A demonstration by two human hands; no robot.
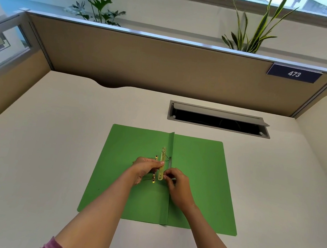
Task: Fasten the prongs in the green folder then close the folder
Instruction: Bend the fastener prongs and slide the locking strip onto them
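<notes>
The green folder [198,168] lies open and flat on the white desk, its spine fold running up the middle. A gold metal fastener bar [162,160] stands lengthwise just left of the fold, with thin prongs beside it. My left hand [143,169] pinches the bar at its middle from the left. My right hand [176,182] pinches at the bar's near end, fingers closed on a prong there. A second gold strip [154,175] shows partly behind my left fingers.
A grey cable hatch [219,119] is open in the desk behind the folder. Beige partition walls [145,61] enclose the desk at the back and sides. Plants stand above the partition.
</notes>
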